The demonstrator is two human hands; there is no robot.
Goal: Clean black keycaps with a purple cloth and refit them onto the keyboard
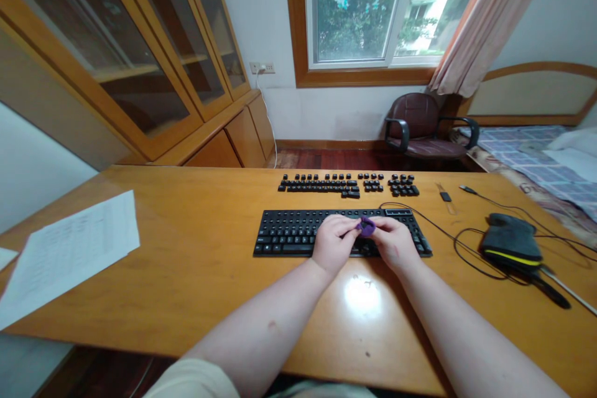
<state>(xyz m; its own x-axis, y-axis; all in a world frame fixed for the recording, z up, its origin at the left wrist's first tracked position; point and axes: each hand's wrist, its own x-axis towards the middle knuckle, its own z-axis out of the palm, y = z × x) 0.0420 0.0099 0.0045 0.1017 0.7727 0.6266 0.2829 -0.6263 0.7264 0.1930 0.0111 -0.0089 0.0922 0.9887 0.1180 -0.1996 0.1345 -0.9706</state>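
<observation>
I hold a small purple tool (367,226) between my two hands, pinched just above the right half of the black keyboard (298,233). The fingers of my left hand (333,241) are curled in and closed on the tool's left side; the fingers of my right hand (395,241) are bent the same way and grip its right side, so both hands meet at the tool and nearly touch each other. Both hands rest low over the keyboard's keys, and I cannot tell whether the tool itself touches a key.

The keyboard lies flat on the tabletop (196,261), its long edge facing me. Beyond the keyboard, farther from me, loose black keycaps (347,185) stand in tidy rows that mimic a keyboard's layout. From the keyboard's far right corner a black cable (448,237) runs out and loops across the tabletop. To the right of the keyboard, past the cable loops, sits a dark pouch with a yellow stripe (512,240), and a small dark piece (445,196) lies beyond it, level with the keycaps. Well to the left of the keyboard, at the tabletop's edge, lie printed paper sheets (69,252). Behind the tabletop, beyond the keycaps, a dark red armchair (426,130) stands under the window.
</observation>
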